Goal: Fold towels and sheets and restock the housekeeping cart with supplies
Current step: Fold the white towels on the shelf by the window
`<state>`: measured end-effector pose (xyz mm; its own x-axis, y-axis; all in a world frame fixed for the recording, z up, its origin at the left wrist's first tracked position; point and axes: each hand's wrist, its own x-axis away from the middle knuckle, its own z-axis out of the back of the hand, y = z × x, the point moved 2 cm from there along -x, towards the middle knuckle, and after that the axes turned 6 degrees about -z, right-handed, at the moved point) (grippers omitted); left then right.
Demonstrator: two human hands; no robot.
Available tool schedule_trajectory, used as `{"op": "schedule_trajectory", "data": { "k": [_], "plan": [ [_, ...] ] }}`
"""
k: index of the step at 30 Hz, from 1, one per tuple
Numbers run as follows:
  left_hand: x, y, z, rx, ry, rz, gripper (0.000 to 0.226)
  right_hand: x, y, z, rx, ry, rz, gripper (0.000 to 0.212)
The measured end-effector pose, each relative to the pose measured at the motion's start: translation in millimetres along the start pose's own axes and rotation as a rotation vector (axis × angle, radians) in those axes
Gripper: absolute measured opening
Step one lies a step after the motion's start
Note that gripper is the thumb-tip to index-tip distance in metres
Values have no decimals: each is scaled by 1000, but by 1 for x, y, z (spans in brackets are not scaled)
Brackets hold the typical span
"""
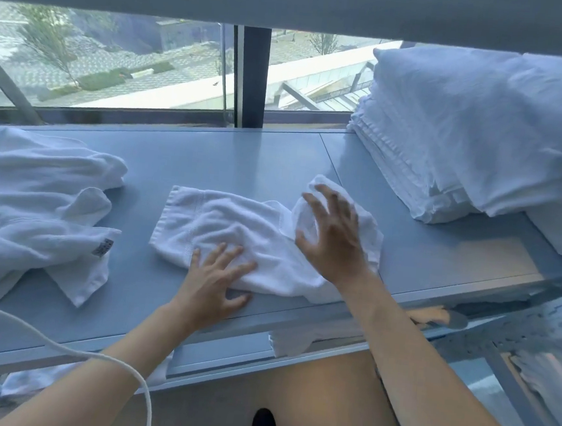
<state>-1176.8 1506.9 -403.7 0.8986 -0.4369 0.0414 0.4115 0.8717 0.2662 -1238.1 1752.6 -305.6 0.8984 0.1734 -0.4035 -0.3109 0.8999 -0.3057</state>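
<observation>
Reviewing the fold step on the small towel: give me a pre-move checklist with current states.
1. Left hand flat on the towel, pinning the near edge: ok.
2. Right hand has a grip on the right end: not ok, fingers spread, open over it.
3. Towel lying smooth: not ok, right end bunched.
4. Table bare behind the towel: ok.
5. Loose linen pile apart from the towel: ok.
6. Folded stack apart from the towel: ok.

We've got a small white towel [230,239] on the grey bench [243,166]. Our left grip [215,280] presses flat on its near edge, our right grip [330,237] hovers spread-fingered over its bunched right end. Folded sheets [447,131] are stacked beyond the right grip, loose towels [35,200] left of the left grip.
</observation>
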Motion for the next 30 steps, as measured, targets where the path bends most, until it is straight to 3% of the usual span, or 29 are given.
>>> {"op": "schedule_trajectory", "data": {
  "k": [3, 6, 8, 13, 17, 21, 23, 26, 30],
  "plan": [
    [7, -4, 3, 86, 47, -58, 55, -25, -26, -41, 87, -297, 200, 67],
    [25, -16, 7, 130, 54, -114, 44, -36, -28, -80, 198, -560, 217, 64],
    [40, -31, 12, 156, 69, -104, 44, -37, -19, -93, 255, -628, 210, 59],
    [66, -69, 23, 161, 139, 26, 43, -3, -8, -103, 333, -570, -27, 57],
    [51, -73, 35, 150, 194, 252, 54, 31, -12, -99, 413, -482, -304, 60],
    [36, -58, 38, 310, 322, 261, 32, 37, -31, -97, 479, -582, -483, 69],
    [28, -45, 32, 373, 231, 272, 46, 28, -42, -99, 442, -597, -438, 72],
    [17, -31, 16, 235, 118, 241, 62, 1, -55, -103, 230, -521, -222, 69],
    [11, -28, 13, 275, 240, 231, 47, -18, -57, -121, 45, -534, -38, 64]
  ]
}}
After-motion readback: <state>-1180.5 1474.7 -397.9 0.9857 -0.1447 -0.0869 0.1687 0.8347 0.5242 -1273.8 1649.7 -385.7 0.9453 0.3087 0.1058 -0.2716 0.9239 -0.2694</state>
